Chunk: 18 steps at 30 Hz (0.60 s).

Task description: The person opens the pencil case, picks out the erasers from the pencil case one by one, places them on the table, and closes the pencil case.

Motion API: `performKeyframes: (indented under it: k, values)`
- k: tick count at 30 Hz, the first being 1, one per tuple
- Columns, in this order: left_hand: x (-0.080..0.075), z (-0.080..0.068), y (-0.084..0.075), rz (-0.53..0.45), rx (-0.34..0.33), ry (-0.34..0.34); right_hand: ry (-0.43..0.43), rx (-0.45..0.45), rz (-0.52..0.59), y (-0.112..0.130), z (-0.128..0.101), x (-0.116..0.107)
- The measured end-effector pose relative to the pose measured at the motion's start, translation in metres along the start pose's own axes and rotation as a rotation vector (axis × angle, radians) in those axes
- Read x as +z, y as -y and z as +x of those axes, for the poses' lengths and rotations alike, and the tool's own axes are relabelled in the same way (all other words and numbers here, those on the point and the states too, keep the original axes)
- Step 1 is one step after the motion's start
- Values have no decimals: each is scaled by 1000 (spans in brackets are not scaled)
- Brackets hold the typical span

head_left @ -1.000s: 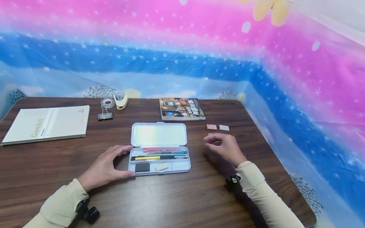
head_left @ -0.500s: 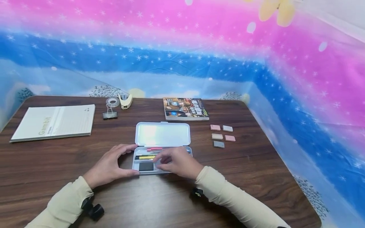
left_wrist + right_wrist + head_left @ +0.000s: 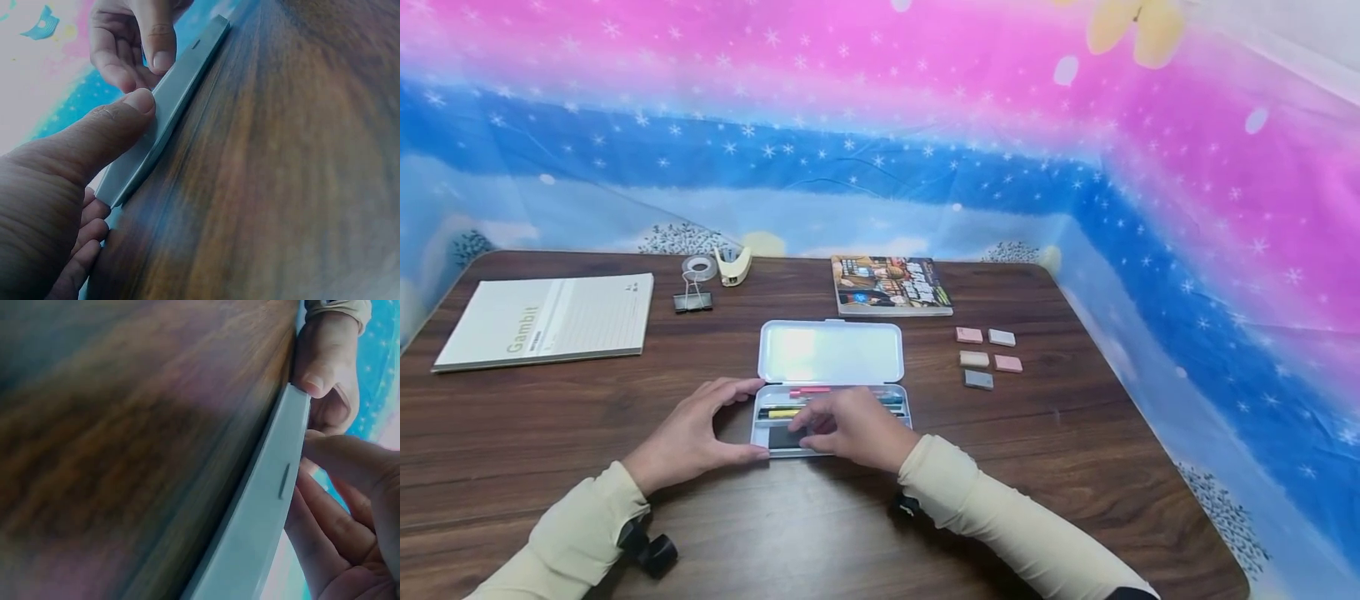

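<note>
A white pencil case (image 3: 831, 353) lies with its lid folded back on the table, holding several pens (image 3: 784, 413) and a flat dark block (image 3: 784, 437), perhaps an eraser. My left hand (image 3: 696, 433) grips its left end, thumb at the near edge and fingers at the far corner; the left wrist view shows the thumb against the case wall (image 3: 178, 94). Over the front compartment, my right hand (image 3: 861, 429) has thumb and fingertips bent down beside the dark block. Whether they pinch anything is hidden. That hand covers the rest of the front compartment.
Right of the case lie several erasers: pink (image 3: 968, 335), white (image 3: 1002, 337), cream (image 3: 973, 358), pink (image 3: 1008, 363) and grey (image 3: 978, 380). A comic book (image 3: 891, 286), stapler (image 3: 733, 267), tape roll (image 3: 700, 267), binder clip (image 3: 692, 302) and notebook (image 3: 546, 321) are farther back.
My right hand has moved left from the loose erasers to the case, then slightly farther toward the dark block. It now covers the pale eraser's former spot. My left hand keeps its hold.
</note>
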<state>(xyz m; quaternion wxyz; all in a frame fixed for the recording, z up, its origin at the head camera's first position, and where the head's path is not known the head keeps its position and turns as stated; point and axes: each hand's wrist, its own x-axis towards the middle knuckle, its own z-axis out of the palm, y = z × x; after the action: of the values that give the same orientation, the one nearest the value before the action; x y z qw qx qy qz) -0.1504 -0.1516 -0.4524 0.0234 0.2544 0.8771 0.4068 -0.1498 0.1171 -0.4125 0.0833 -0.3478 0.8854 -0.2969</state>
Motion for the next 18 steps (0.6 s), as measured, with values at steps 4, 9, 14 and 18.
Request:
performKeyframes:
  k: [4,9,14,18]
  values:
    - [0,0,0,-1,-9,1,-24,-53,-56,1,1,2]
    - [3,-1,1,-4,-9,6,-41,-47,-25,-1,-2,3]
    - [4,-1,0,5,7,-7,-75,9,107,-10,-14,-11]
    - [2,0,-1,18,10,-13,-184,57,179,-32,-37,-38]
